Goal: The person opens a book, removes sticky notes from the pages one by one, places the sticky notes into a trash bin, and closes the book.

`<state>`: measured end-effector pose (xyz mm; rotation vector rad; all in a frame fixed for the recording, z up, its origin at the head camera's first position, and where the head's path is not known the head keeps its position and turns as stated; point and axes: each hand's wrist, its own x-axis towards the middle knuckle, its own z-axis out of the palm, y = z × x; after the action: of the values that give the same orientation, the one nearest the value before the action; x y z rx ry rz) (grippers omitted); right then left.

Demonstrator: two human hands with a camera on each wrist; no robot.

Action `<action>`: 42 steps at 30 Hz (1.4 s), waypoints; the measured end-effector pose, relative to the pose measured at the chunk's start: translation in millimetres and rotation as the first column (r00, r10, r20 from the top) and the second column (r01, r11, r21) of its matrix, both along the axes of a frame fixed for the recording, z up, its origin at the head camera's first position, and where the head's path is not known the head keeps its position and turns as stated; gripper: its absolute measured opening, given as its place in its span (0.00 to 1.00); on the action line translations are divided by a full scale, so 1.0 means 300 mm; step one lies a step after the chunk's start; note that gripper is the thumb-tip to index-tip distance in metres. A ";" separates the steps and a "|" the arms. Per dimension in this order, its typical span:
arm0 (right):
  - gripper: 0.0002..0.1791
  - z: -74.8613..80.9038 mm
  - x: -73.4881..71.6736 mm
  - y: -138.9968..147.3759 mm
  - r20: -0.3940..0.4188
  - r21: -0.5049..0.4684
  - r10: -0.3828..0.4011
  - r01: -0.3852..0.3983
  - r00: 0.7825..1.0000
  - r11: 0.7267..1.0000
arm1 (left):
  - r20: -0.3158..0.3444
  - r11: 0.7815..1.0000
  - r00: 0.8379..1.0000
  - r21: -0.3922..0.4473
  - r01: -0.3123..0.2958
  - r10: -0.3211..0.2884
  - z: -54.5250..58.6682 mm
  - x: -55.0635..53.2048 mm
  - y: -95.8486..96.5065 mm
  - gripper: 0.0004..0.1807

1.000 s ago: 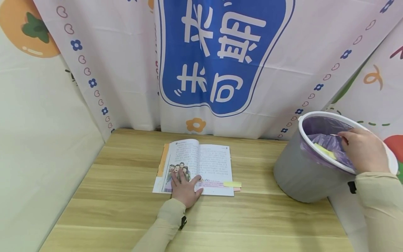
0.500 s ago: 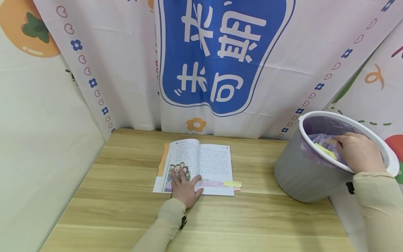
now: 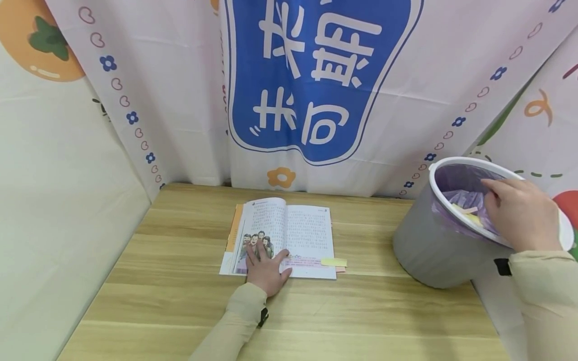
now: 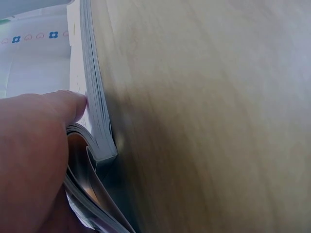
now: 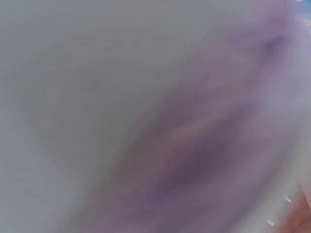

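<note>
An open book (image 3: 307,228) lies on the wooden table, showing printed text and a drawing of several people. My left hand (image 3: 265,275) rests on its lower middle with fingers spread; the thumb (image 4: 73,104) touches the page near the thick page edges. Yellow (image 3: 334,262) and pink (image 3: 340,270) sticky tabs stick out from the right page. Over the mouth of a grey trash can (image 3: 433,250), my right hand (image 3: 524,213) has loosely bent fingers and holds nothing visible. A pink strip (image 3: 469,210) and a yellow strip (image 3: 474,219) lie on the purple bag (image 5: 209,145) inside.
The can stands at the table's right side, its white rim (image 3: 437,188) tilted toward me. A printed curtain (image 3: 189,125) hangs behind the table's back edge. The right wrist view is blurred, mostly bag and grey can wall.
My right hand reaches into the can, lets go of a pink strip, then lifts back up and right. The strip now lies on the bag. My left hand stays on the book.
</note>
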<state>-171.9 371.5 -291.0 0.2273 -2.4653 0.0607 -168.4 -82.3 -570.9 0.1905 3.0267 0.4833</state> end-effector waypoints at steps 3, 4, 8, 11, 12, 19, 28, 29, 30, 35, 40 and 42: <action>0.16 0.006 0.015 -0.068 -0.156 -0.001 0.103 -0.105 0.982 0.994 | 0.004 1.000 1.000 -0.003 -0.002 0.002 0.009 0.002 0.000 0.28; 0.17 0.007 0.021 -0.090 -0.182 0.014 0.134 -0.134 0.974 0.991 | 0.003 1.000 1.000 -0.001 -0.001 0.001 0.012 0.003 0.001 0.28; 0.18 -0.018 0.034 -0.177 -0.252 0.013 0.241 -0.246 0.937 0.969 | 0.015 1.000 1.000 -0.015 0.002 -0.002 0.014 0.004 0.002 0.29; 0.16 -0.064 0.040 -0.231 -0.270 -0.008 0.315 -0.329 0.910 0.944 | 0.025 1.000 1.000 -0.029 0.001 0.000 0.009 0.002 0.002 0.29; 0.15 -0.084 0.041 -0.246 -0.269 -0.005 0.336 -0.350 0.902 0.937 | 0.026 1.000 1.000 -0.028 0.001 0.000 0.008 0.002 0.002 0.29; 0.15 -0.279 0.033 -0.344 -0.158 -0.014 0.489 -0.497 0.858 0.868 | 0.042 1.000 0.999 -0.022 0.000 0.001 0.014 -0.001 0.003 0.29; 0.15 -0.589 0.014 -0.455 0.089 -0.045 0.539 -0.537 0.838 0.842 | 0.033 1.000 0.999 -0.026 0.003 -0.002 0.023 0.002 0.005 0.28; 0.15 -0.620 0.014 -0.467 0.116 -0.055 0.540 -0.537 0.834 0.842 | 0.027 1.000 1.000 -0.023 0.002 -0.002 0.024 0.002 0.005 0.28; 0.15 -0.650 0.012 -0.479 0.140 -0.060 0.541 -0.538 0.829 0.841 | 0.028 1.000 1.000 -0.025 0.001 0.000 0.026 0.003 0.005 0.28; 0.15 -0.773 0.000 -0.522 0.225 -0.082 0.534 -0.531 0.815 0.844 | 0.030 1.000 1.000 -0.027 0.000 0.001 0.029 0.002 0.008 0.28; 0.14 -0.846 -0.017 -0.543 0.288 -0.106 0.535 -0.529 0.794 0.842 | 0.038 1.000 0.999 -0.027 0.000 0.001 0.027 0.000 0.010 0.28; 0.15 -0.863 -0.022 -0.550 0.308 -0.103 0.541 -0.538 0.783 0.837 | 0.041 1.000 0.999 -0.028 -0.001 0.002 0.025 -0.003 0.009 0.28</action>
<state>-178.6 206.5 -549.9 0.9938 -2.6388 0.3857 -169.3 -79.5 -563.4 0.1742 2.9917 0.4388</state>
